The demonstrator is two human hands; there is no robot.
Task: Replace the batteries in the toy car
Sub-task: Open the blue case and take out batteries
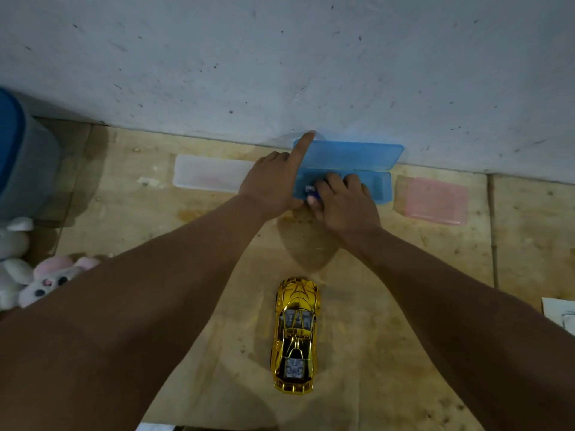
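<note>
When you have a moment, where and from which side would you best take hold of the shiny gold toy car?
Probably grip the shiny gold toy car across its long flanks at mid-body, from above: it lies wheels-down, lengthwise, with bare board on both sides.

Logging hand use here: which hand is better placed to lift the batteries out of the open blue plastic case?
Right hand: its fingers already curl inside the blue plastic case around small batteries. Left hand only props the lid.

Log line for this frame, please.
stage: fetching batteries | left hand: steadies blue case lid | right hand: grips battery | car: untouched
</note>
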